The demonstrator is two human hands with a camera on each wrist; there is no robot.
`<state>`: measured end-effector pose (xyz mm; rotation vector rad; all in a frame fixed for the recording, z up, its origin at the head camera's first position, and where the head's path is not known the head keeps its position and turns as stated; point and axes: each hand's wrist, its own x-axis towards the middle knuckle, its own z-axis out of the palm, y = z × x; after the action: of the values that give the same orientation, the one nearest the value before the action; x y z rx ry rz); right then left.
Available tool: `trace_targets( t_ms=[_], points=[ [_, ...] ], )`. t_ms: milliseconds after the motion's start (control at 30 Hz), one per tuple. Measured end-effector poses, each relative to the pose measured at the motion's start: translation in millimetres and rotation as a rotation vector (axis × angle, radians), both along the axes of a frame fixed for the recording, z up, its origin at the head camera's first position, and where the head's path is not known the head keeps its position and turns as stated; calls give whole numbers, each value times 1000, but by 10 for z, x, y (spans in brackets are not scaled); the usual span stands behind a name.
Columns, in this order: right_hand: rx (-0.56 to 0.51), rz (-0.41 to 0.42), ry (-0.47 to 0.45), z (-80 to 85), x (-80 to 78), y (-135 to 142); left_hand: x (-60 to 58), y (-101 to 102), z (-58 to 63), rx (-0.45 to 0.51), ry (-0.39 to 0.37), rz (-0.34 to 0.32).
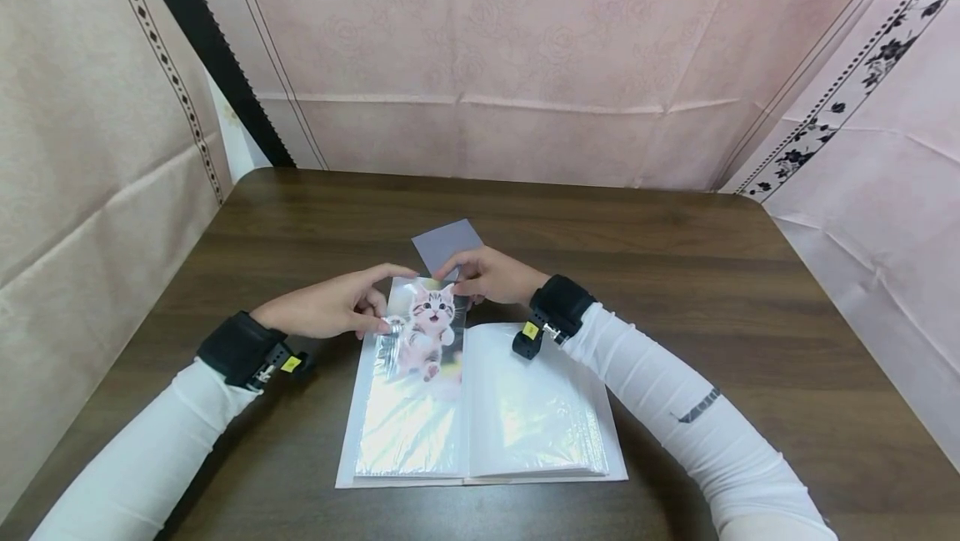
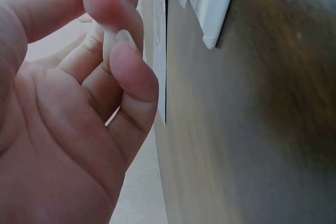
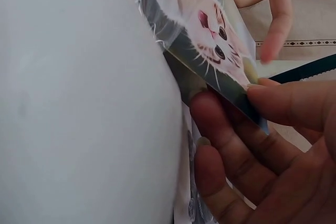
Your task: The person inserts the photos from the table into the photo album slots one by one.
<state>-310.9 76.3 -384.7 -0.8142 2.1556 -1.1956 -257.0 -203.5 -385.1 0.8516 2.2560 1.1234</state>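
Note:
An open photo album (image 1: 540, 408) with clear plastic pockets lies on the table. A kitten picture (image 1: 432, 312) is partly inside the left page's pocket (image 1: 412, 433); its upper part sticks out. My right hand (image 1: 495, 274) pinches the picture at its top right corner, thumb on the front and fingers behind, as the right wrist view (image 3: 257, 114) shows. At the left page's upper edge, my left hand (image 1: 337, 303) holds the pocket, its thumb on the plastic and its index finger stretched toward the top. Curled fingers (image 2: 134, 72) fill the left wrist view, where their contact is hidden.
A grey-lilac card (image 1: 446, 241) lies beyond the album, partly behind my right hand. The brown wooden table (image 1: 675, 249) extends around the album. Pale patterned cloth (image 1: 562, 66) hangs behind and at both sides.

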Motion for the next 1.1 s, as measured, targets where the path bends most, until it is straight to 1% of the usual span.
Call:
trace_targets(
  t_ms=[67, 267, 400, 600, 867, 1100],
  points=[
    [8, 7, -1, 6, 4, -1, -3, -1, -3, 4, -6, 1],
    [21, 12, 9, 17, 17, -4, -8, 9, -11, -3, 13, -11],
    [20, 26, 14, 14, 17, -3, -2, 13, -10, -14, 7, 0],
    [25, 66, 18, 26, 28, 2, 6, 17, -4, -26, -8, 23],
    [42, 129, 63, 40, 54, 1, 2, 20, -6, -47, 12, 19],
    [68, 143, 50, 32, 69, -14, -5, 24, -6, -58, 30, 11]
  ],
)
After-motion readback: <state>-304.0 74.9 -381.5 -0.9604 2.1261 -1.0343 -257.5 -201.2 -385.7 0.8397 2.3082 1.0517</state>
